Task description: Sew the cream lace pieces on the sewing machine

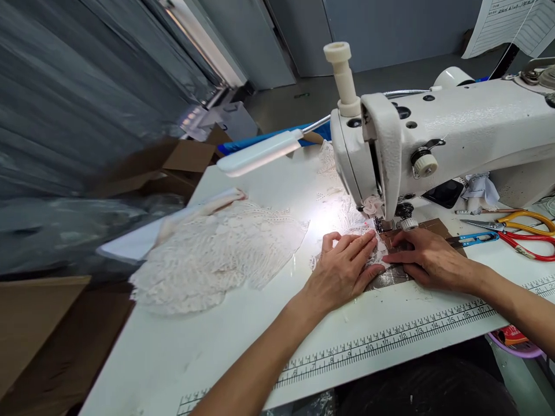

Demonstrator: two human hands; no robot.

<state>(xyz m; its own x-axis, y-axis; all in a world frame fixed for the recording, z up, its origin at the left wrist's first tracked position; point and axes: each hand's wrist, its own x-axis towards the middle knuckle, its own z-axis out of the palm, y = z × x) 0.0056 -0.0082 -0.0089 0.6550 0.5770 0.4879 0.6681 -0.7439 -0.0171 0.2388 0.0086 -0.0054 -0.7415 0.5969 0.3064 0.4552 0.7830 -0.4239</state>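
Under the presser foot (380,225) of a white sewing machine (459,121) lies a piece of white lace fabric (378,253). My left hand (344,268) rests flat on this lace, its fingers stretched towards the needle area. To the right of the foot, my right hand (427,260) has bent fingers closed at the lace's right edge. Some of that edge is hidden by the fingers. Further left on the table, a larger heap of white lace (225,248) is spread out, apart from both hands.
A lit lamp (260,153) hangs over the white table (208,352), which has a printed ruler (390,341) along its front. Blue thread snips (474,238), red-handled scissors (526,245) and yellow-handled scissors (526,219) lie at right. Cardboard boxes (43,323) stand at left.
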